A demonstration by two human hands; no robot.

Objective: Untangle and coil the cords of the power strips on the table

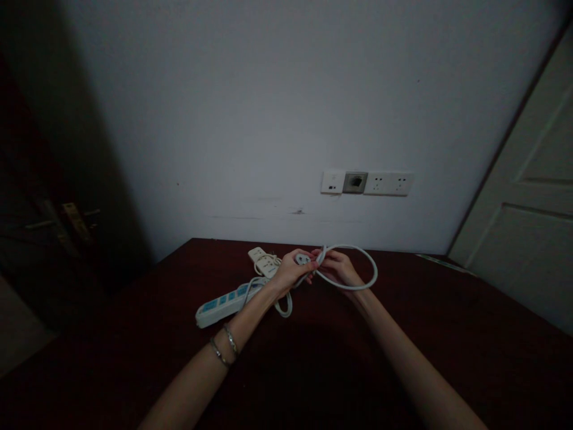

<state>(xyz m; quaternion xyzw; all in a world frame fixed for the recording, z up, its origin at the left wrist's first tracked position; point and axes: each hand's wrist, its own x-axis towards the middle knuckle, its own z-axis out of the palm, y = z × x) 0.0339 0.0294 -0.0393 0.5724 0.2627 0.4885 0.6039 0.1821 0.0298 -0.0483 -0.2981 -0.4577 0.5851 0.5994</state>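
My left hand (290, 272), with two bangles on its wrist, is closed around a looped white power cord (375, 269). A grey-white plug (302, 258) shows between its thumb and fingers. My right hand (338, 267) grips the same cord just to the right, its fingertips close to the left thumb and partly hidden. The cord makes a wide loop over the right wrist. Left of my hands lies a white power strip with blue sockets (226, 306), its near end behind my left forearm. A smaller cream power strip (264, 261) with cord wound around it lies behind.
Everything rests on a dark red table (313, 358) against a pale wall (250, 119). Wall sockets (387, 184) and a grey outlet plate (355, 182) sit above its back edge. A flat strip (447, 264) lies at the back right, near a white door (528, 197).
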